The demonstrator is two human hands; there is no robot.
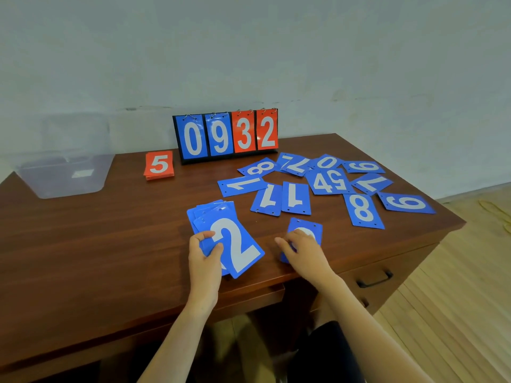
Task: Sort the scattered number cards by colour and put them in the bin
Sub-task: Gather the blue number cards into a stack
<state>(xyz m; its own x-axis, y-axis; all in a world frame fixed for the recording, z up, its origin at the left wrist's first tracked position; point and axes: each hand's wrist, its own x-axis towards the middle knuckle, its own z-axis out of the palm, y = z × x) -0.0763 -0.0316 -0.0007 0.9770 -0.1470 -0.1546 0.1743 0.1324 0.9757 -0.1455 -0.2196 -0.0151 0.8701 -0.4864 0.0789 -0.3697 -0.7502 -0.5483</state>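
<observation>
Head view: left hand (206,255) grips a fanned blue card stack (237,244) (2 on top) over the desk (110,244) front. Right hand (302,251) curls its fingers round a single blue card (305,226) beside it. Loose blue cards (326,183) scattered right; red stack (159,164) near the clear bin (63,172), far left.

Place: a plain room indoors, maybe a study or a small office; I cannot tell which.
Table: a dark brown wood table (110,244) with a drawer (401,268) and a black handle (374,280), like a desk.
Wall: a pale wall (249,51) with a few marks, right behind the table.
Floor: light wood planks (456,299) on the right.
Things: a clear bin (69,189), a flip score stand (225,134) and number cards (362,210), like for a game.
</observation>
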